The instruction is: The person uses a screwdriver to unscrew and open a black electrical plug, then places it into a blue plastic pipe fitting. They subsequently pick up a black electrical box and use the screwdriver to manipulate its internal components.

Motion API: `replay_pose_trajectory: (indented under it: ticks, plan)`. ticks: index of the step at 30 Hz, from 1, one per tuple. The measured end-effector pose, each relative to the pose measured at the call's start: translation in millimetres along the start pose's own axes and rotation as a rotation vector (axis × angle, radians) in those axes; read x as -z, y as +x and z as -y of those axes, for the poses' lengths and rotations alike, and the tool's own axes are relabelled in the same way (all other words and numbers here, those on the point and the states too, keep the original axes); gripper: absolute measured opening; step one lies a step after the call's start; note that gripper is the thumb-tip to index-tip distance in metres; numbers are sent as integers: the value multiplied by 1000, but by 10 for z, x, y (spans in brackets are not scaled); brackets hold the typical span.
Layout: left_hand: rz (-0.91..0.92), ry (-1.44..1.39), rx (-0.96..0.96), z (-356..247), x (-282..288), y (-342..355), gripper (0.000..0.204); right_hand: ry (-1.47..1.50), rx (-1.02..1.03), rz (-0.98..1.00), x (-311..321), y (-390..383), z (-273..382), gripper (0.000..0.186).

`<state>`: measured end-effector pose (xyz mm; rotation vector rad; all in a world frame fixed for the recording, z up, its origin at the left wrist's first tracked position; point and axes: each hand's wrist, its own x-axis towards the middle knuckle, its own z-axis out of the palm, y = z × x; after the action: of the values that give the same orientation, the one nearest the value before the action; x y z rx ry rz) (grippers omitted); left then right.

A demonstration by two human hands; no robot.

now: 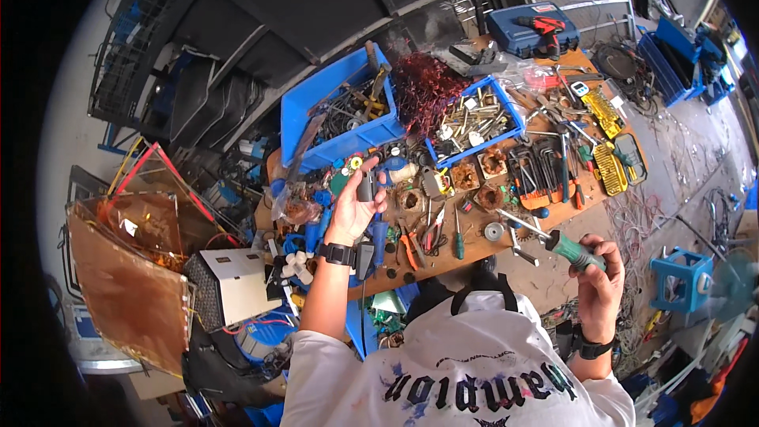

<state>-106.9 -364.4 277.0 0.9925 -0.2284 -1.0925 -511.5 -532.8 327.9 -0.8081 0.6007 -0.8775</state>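
My right hand [601, 275] is wrapped round the green handle of a screwdriver [571, 250], whose metal shaft points up and left over the table's front edge. On the left, my left hand [353, 204] is raised over the workbench, its fingers curled about a small dark grey part [365, 187]; its exact kind does not show. Below that hand, on the bench, lie orange-handled pliers [411, 249] and a second green screwdriver [458, 239]. A round metal disc [494, 232] rests between my two hands.
Behind stand a large blue bin [340, 111] of metal parts and a smaller blue tray [474, 122] of bolts. A tangle of dark red wire [427, 91] lies between them. Hex keys [534, 174], a blue case [522, 28] and a red drill [547, 30] crowd the right side.
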Motion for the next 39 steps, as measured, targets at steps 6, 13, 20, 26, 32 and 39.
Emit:
replay_pose_trajectory:
  ticks: [6,13,20,26,32,39]
  plan:
    - [-504,517,-92,126,631,-353,46,-24,-41,39,-120,43,-114,29]
    - [-680,439,187,541,1776,-1331,32,-45,-216,17,-649,-35,-437,24]
    - [-744,373,225,1117,2546,-2043,29,-32,-390,45,-1179,-227,-972,26]
    - [-753,237,177,1421,2878,-2117,17,23,-485,60,-1617,-504,-1316,29]
    - [-615,983,73,1795,3111,-1498,29,-46,-471,-76,-1886,-884,-1385,29]
    - [-621,1486,96,1845,2852,-781,47,-8,-362,-163,-1743,-1152,-1275,30]
